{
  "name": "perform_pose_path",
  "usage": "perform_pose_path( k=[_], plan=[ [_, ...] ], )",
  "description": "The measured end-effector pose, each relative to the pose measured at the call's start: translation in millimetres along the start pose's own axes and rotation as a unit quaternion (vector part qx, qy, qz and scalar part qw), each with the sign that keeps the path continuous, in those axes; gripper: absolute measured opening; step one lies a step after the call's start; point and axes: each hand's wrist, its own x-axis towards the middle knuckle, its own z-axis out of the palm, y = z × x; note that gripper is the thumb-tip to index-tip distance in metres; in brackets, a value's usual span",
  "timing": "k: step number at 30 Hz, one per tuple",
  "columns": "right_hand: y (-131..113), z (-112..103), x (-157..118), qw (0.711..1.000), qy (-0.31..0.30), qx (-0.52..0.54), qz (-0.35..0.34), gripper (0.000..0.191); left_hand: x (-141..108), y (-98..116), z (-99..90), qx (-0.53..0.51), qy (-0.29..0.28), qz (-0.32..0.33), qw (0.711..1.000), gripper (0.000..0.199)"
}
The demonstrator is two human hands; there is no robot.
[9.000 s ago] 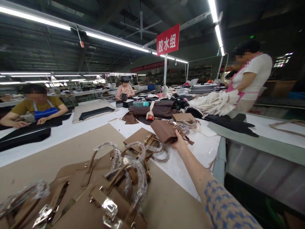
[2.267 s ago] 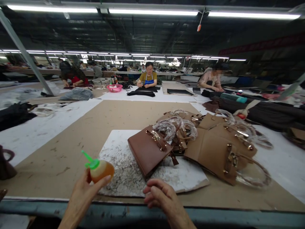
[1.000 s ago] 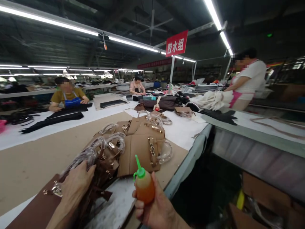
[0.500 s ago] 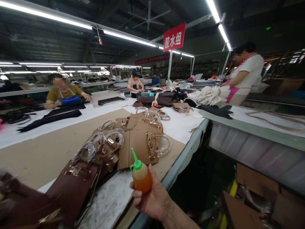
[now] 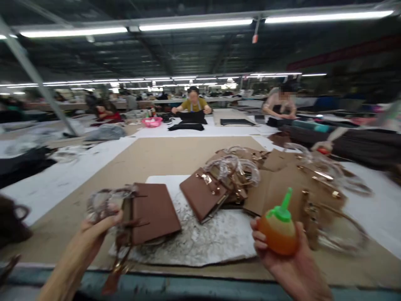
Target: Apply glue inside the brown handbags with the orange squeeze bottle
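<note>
My right hand [image 5: 286, 259] is wrapped round a squeeze bottle [image 5: 282, 234] of orange liquid with a green nozzle cap. It is held up in front of tan handbags [image 5: 278, 179] at the right. On the left, my left hand [image 5: 103, 223] is closed on the plastic-wrapped handles of a reddish-brown handbag [image 5: 155, 213]. This bag lies on its side, its body over a stained white sheet [image 5: 213, 246]. Another brown handbag [image 5: 205, 192] lies at the middle, against the pile. Blur softens the fingers of my left hand.
Tan board [image 5: 150, 154] covers the table, with white paper [image 5: 56, 188] alongside. A dark bag [image 5: 12, 221] stands at the left edge. Across the table, one person [image 5: 192, 102] handles black pieces near a pink basket [image 5: 152, 122]; another person [image 5: 280, 104] works farther right.
The view has swung left. My left hand has come into view, holding a brown handbag by its handles. The bottle stays in my right hand.
</note>
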Motion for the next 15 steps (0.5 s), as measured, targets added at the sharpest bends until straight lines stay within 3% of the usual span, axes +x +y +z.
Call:
perform_pose_path(
  k=[2,9,11,15],
  plan=[
    [0,15,10,0.999,0.005,-0.023,0.023,0.054,-11,6,-12.7,-0.014,-0.038,0.015,0.999,0.024],
    [26,75,33,0.99,-0.066,-0.102,0.072,0.075,-14,11,-12.5,-0.019,-0.232,0.053,0.971,0.018],
    [37,90,40,0.985,-0.099,-0.118,0.076,0.07,-18,9,-19.8,-0.014,-0.246,0.061,0.967,0.017],
    [57,118,60,0.976,-0.146,-0.135,0.085,0.064,-26,6,-35.7,0.004,-0.22,0.04,0.975,0.016]
  ],
)
